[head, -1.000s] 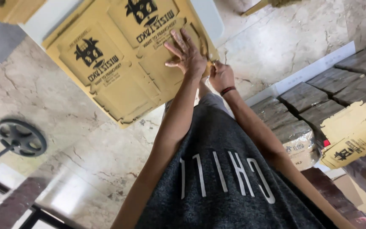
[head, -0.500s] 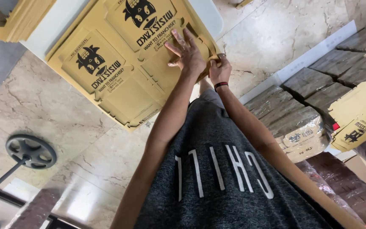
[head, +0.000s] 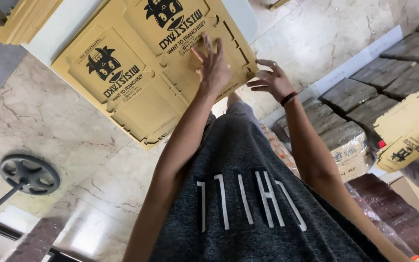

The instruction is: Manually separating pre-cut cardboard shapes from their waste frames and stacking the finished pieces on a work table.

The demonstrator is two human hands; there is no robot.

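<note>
A flat yellow-brown cardboard box blank (head: 136,92), printed with black cartoon figures, lies on a white table (head: 59,26). My left hand (head: 213,68) presses flat on the blank near its right edge, fingers spread and holding nothing. My right hand (head: 270,80), with a dark band on the wrist, hovers just beside the blank's right corner. Its fingers are loosely curled and apart, and at most the fingertips touch the edge. My grey shirt fills the lower middle of the view.
More flat cardboard is stacked (head: 18,17) at the top left. A round black stand base (head: 30,173) sits on the marble floor (head: 73,140). At right are plastic-wrapped bundles (head: 350,140) and another loose printed blank (head: 413,128).
My right hand has come off the blank's edge and moved slightly right, its fingers opening. My left hand stays pressed on the cardboard. The view has shifted a little.
</note>
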